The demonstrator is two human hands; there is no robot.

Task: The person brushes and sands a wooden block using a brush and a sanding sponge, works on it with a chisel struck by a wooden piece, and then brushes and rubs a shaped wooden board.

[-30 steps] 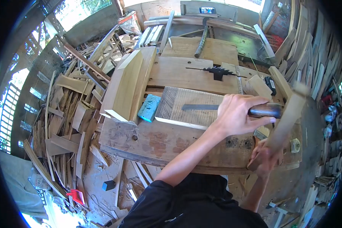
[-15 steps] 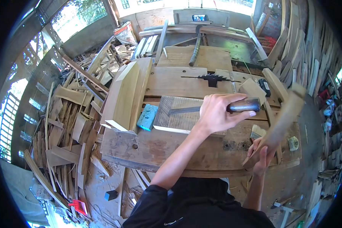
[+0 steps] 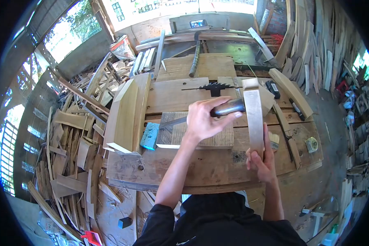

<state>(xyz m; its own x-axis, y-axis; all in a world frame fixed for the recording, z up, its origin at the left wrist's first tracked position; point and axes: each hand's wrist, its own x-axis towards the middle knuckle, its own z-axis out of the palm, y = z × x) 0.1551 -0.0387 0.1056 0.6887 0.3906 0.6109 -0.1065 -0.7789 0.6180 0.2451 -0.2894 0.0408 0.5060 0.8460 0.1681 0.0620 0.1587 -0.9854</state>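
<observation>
My left hand (image 3: 203, 118) is closed round a chisel (image 3: 228, 108) with a dark rounded handle. The chisel lies nearly level, and its flat blade reaches left over a wooden board (image 3: 213, 137) on the workbench. In my right hand (image 3: 263, 166) is a pale wooden bar (image 3: 254, 119), gripped by its lower end and standing almost upright. Its side is at the butt of the chisel handle; whether they touch I cannot tell. Left of the board lies a bright blue block (image 3: 149, 136).
A pale angled timber (image 3: 125, 117) stands at the workbench's (image 3: 180, 170) left. Behind are a toothed black blade (image 3: 215, 87) and a long curved tool (image 3: 194, 57). To the right lie a brush (image 3: 274, 141), a tape roll (image 3: 311, 144) and a marker (image 3: 297, 109). Scrap wood (image 3: 65, 160) heaps the left floor.
My right hand has swung the wooden bar left and more upright, to the chisel's butt end. My left hand still grips the chisel. The whole view has shifted slightly.
</observation>
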